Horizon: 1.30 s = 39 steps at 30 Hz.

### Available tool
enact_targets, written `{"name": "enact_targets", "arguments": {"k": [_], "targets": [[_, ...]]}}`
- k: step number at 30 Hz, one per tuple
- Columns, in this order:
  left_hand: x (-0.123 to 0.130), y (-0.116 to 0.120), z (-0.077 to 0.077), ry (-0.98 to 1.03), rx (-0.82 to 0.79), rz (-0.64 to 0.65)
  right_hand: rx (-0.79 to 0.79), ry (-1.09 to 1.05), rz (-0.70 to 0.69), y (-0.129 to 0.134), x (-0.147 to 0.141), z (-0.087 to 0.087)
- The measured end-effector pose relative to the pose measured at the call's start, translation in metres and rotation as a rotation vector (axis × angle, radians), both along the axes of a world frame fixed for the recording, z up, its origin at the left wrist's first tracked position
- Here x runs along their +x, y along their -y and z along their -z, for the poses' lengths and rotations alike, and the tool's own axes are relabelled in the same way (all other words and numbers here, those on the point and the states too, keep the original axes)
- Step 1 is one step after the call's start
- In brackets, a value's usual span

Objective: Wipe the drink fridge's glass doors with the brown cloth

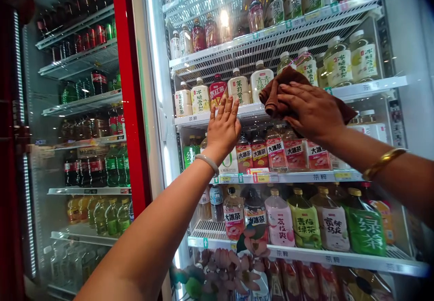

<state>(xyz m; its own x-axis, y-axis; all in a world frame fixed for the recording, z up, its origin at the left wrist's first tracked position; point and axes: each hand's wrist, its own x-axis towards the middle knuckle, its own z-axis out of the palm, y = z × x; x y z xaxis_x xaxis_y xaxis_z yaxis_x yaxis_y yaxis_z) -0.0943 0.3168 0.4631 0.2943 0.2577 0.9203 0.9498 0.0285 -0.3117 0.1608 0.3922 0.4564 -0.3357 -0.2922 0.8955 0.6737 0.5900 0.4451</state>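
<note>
My left hand (224, 127) lies flat, fingers stretched upward, against what looks like the glass of a drinks cooler door. A pale bangle rings its wrist, and it holds nothing. To its right, my right hand (310, 109) presses a bunched brown cloth (274, 91) against the same pane. The cloth sticks out past the fingertips on the left and beneath the palm on the right. A gold bangle is on that wrist. Behind the hands, bottled drinks such as a red-labelled bottle (217, 91) stand on a white shelf (191, 119).
More wire shelves with several rows of bottles, among them a green bottle (364, 224), fill the cooler. Left of it stands a second cooler with a red frame (130, 88) and rows of cans and bottles. Pink flowers (249, 269), perhaps reflected, overlap the lower shelves.
</note>
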Motion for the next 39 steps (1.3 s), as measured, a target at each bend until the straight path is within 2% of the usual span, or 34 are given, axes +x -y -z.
{"name": "enact_targets", "arguments": {"k": [2,4,7,9,12,16,18,20,23,27,29,32,35,37,39], "targets": [[0.020,-0.005,-0.003,0.031,0.005,0.017,-0.029,-0.055,0.025,0.002,-0.010,0.000],[0.040,-0.011,-0.006,0.026,-0.003,0.051,-0.031,0.038,0.035,0.002,-0.011,-0.002],[0.066,-0.019,-0.010,0.071,0.006,0.091,-0.037,0.121,0.044,-0.002,0.010,-0.008],[0.081,-0.025,-0.012,0.098,0.017,0.109,-0.057,-0.009,0.054,-0.004,0.024,-0.010],[0.103,-0.033,-0.011,0.036,0.028,0.167,-0.083,-0.178,0.081,-0.004,0.032,-0.006],[0.124,-0.042,-0.005,0.026,0.034,0.223,-0.028,-0.038,0.093,-0.009,0.046,0.000],[0.128,-0.044,-0.002,0.007,0.031,0.220,-0.009,-0.008,0.098,-0.013,0.062,-0.003],[0.128,-0.044,0.000,-0.014,0.027,0.200,-0.054,-0.132,0.110,-0.017,0.073,-0.006],[0.126,-0.042,0.001,-0.017,0.023,0.150,-0.113,-0.285,0.104,-0.018,0.072,0.000],[0.126,-0.041,0.002,-0.042,0.022,0.100,0.015,0.019,0.000,-0.024,0.074,0.018],[0.128,-0.043,0.003,-0.035,0.030,0.080,0.064,0.113,-0.057,-0.030,0.084,0.020],[0.130,-0.046,0.004,-0.017,0.048,0.057,-0.026,-0.061,-0.019,-0.031,0.091,0.013],[0.131,-0.046,0.004,-0.026,0.054,0.040,-0.109,-0.216,0.058,-0.024,0.078,0.009],[0.130,-0.045,0.005,-0.045,0.055,0.036,-0.068,-0.106,0.039,-0.022,0.072,0.015],[0.129,-0.045,0.005,-0.059,0.053,0.038,0.001,0.075,-0.021,-0.025,0.078,0.022]]}}
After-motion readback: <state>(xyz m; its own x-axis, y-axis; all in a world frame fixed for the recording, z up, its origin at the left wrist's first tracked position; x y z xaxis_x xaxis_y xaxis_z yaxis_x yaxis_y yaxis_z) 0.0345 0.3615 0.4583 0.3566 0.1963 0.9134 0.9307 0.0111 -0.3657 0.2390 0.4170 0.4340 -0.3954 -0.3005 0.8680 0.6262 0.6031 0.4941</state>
